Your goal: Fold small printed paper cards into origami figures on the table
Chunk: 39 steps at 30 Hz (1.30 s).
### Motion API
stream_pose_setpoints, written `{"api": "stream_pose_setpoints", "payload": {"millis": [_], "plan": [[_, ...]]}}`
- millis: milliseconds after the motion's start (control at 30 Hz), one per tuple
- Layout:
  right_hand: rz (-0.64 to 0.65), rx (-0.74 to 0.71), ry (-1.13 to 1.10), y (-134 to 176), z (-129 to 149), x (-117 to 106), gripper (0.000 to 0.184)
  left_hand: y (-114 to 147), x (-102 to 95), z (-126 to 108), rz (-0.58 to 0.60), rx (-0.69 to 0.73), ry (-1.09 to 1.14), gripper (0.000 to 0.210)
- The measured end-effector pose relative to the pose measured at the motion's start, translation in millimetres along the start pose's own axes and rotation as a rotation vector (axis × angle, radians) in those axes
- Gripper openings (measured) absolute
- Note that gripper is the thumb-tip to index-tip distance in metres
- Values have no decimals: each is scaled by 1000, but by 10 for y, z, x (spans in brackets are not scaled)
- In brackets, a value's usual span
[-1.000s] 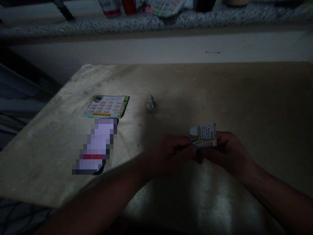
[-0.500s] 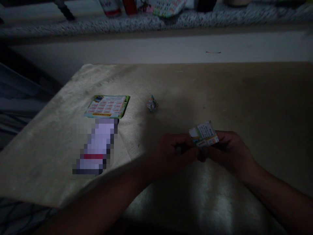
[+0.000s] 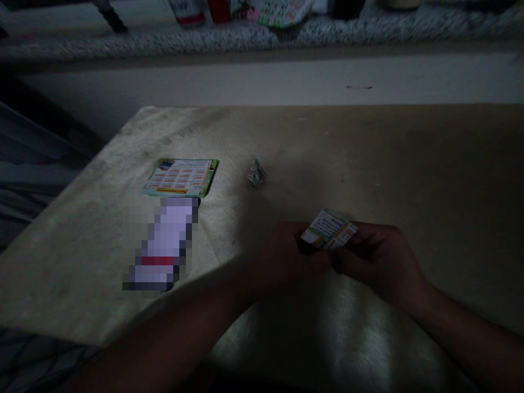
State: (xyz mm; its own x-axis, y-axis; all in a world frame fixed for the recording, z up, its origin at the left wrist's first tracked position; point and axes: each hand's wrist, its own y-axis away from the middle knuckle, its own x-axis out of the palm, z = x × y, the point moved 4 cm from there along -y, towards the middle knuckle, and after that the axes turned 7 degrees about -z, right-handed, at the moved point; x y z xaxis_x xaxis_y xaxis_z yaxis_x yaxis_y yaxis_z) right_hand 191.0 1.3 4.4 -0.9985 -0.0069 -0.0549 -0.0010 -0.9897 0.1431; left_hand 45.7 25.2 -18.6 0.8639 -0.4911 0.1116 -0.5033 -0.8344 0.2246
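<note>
A small folded piece of printed paper (image 3: 329, 229) is held between my two hands, above the right half of the table (image 3: 409, 164). My left hand (image 3: 292, 251) grips its left and lower edge, fingers closed and mostly in shadow. From the right, my right hand (image 3: 379, 248) pinches the paper between thumb and fingers. Beyond my left hand, a small folded paper shape (image 3: 256, 173) with a pointed top stands on the table.
On the left lie a printed calendar card (image 3: 182, 177) and a blurred-out phone-like slab (image 3: 166, 243) just in front of it. Behind the table runs a speckled stone ledge (image 3: 229, 41) bearing a container (image 3: 186, 11), a red object (image 3: 220, 10) and a printed packet (image 3: 284, 12).
The paper in my hands has turned and shifted a little to the left and down. The things on the table have stayed in place.
</note>
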Motion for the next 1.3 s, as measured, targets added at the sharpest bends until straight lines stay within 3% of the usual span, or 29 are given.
{"api": "stream_pose_setpoints", "payload": {"millis": [467,533,600,1000,1067,1167,1233,1300], "plan": [[53,70,64,-4,-12,4,7,-12,-16,-18,12,-59,-4,26],[37,65,97,-9,-17,-18,5,-32,-82,-50,-29,-52,10,20],[19,64,121,-12,-24,-43,4,-47,-184,-76,-149,-78,-15,17],[-21,89,54,-12,11,-63,4,-56,-364,-242,-334,50,166,11],[-21,87,41,-10,15,-68,5,-57,-334,-196,-275,11,142,13],[-18,87,45,-11,12,-71,6,-31,-168,-88,-73,-76,96,22],[-16,92,40,-12,1,-64,6,-2,-33,-62,74,-37,118,26],[-9,96,30,-12,-16,-50,7,15,41,-38,103,-18,77,25]]}}
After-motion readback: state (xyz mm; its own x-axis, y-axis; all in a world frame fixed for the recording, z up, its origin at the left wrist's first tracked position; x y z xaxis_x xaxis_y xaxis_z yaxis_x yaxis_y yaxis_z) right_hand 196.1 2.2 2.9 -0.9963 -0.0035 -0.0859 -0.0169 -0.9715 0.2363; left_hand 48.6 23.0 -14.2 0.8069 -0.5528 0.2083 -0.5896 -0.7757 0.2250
